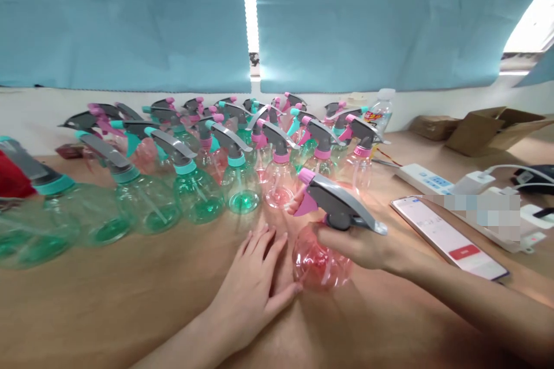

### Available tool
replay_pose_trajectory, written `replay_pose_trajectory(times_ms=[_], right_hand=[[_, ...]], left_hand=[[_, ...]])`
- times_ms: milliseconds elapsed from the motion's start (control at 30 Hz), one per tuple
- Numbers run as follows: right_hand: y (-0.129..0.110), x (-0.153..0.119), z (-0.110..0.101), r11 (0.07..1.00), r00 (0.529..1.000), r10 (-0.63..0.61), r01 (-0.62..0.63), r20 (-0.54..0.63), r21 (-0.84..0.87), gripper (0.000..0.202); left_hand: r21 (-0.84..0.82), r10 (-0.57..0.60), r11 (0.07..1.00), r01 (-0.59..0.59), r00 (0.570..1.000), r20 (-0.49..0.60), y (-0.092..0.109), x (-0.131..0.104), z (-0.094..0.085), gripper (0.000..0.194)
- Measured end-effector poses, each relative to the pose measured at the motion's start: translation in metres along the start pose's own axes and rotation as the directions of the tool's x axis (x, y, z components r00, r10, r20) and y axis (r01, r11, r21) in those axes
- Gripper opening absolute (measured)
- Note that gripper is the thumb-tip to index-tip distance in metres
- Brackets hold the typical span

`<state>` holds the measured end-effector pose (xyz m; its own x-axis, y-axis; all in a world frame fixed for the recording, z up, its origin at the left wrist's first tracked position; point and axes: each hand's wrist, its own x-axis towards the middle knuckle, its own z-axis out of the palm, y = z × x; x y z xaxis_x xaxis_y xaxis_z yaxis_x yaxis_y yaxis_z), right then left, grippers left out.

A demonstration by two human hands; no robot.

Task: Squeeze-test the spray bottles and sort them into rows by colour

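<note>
Pink see-through plastic forms the spray bottle [321,268], at the near middle of the table [142,305], left of the phone [437,233]. The right hand [357,245] grasps it around the neck; the left hand [254,277], holding nothing, lies spread just left. Light, even pressure probably suits such thin walls best.

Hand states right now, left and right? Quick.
Left hand: open, palm down beside the pink spray bottle; contact with it unclear.
Right hand: closed, holding that pink spray bottle near its neck.
</note>
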<state>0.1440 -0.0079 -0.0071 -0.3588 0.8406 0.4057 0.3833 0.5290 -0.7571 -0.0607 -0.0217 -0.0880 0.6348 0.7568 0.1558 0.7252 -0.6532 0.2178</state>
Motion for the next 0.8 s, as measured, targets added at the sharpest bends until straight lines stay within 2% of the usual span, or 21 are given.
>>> replay_pose_trajectory(times_ms=[233,333,500,700,800], right_hand=[[-0.005,0.002,0.000,0.998,0.999,0.000,0.004,-0.049,0.065,0.010],[-0.003,0.005,-0.001,0.996,1.000,-0.007,0.010,-0.030,0.084,0.009],[-0.002,0.009,-0.005,0.995,1.000,-0.002,0.003,-0.008,0.096,0.029],[0.007,0.005,-0.003,0.995,0.995,0.102,-0.102,-0.009,-0.021,0.011],[0.019,0.000,0.001,0.995,0.995,0.102,-0.102,0.001,0.025,0.025]], left_hand=[[0.013,-0.001,1.000,0.001,1.000,0.003,0.000,0.001,-0.001,0.062],[0.017,-0.004,1.000,0.004,1.000,0.007,0.000,0.000,-0.001,0.061],[0.004,-0.007,1.000,0.007,1.000,-0.013,0.000,-0.001,0.000,0.059],[0.005,0.000,1.000,0.001,1.000,-0.005,0.000,0.000,-0.001,0.059],[0.013,0.006,1.000,-0.006,1.000,-0.014,0.000,0.000,0.000,0.058]])
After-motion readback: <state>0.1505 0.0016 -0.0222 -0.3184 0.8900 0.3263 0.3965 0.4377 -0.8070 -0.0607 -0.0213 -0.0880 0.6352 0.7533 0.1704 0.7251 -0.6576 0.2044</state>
